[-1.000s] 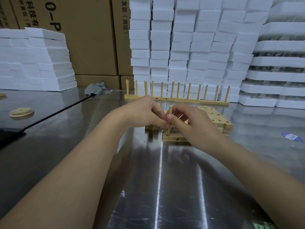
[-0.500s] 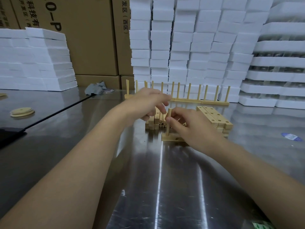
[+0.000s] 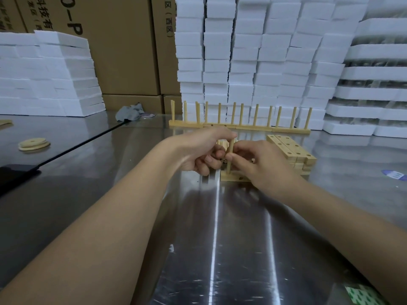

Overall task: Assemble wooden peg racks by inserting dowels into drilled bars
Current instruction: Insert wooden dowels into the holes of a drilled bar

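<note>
Left hand (image 3: 198,150) back on dowel (image 3: 230,148)

Single view, wide-angle, worn on my head. It looks forward and down along the table (image 3: 215,249), set close above my forearms, which enter from the two lower corners. My left grip (image 3: 198,149) and right grip (image 3: 264,166) meet near frame centre, at close range. Beyond them the view faces foam stacks (image 3: 242,62) and cartons (image 3: 123,51). Straight edges lean toward the frame borders.
</note>
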A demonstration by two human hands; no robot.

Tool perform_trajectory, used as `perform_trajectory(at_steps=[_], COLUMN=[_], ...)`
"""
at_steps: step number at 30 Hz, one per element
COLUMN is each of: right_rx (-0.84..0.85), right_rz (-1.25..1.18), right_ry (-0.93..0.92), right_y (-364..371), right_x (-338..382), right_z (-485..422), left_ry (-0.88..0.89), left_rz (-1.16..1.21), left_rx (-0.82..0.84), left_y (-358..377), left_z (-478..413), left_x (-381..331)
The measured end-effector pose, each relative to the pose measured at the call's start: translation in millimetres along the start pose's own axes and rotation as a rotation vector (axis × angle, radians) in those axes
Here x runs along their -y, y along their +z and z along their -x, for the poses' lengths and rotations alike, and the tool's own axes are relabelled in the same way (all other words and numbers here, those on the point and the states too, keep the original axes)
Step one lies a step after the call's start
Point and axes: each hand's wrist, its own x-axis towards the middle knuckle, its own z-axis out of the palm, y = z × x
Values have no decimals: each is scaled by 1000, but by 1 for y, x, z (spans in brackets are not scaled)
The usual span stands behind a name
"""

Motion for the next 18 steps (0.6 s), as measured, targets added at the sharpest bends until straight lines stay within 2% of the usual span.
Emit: perform_trajectory(at_steps=[4, 8, 11, 13, 15, 17, 18], right_rx=[-17, -25, -106, -194, -240, -240, -233], right_rz=[7, 65, 73, 59, 94, 126, 121], right_ry=[27, 77, 100, 161, 230, 285, 300], right_y=[1, 3, -7, -14, -16, -14, -12], right_x=[3, 8, 3, -3, -12, -18, -20], right_z=[1, 8, 10, 9, 6, 5, 5], left_ry=[79, 264, 335, 414, 538, 589, 567], left_rz=[-41, -312, -397, -319, -250, -507, -693], left_rx=[-30, -145, -202, -312, -521, -690, -696], left_y=[7, 9, -2, -4, -2, 0, 0], left_z=[6, 14, 21, 19, 11, 3, 0], left_x=[-1, -6, -9, -9, -6, 2, 7])
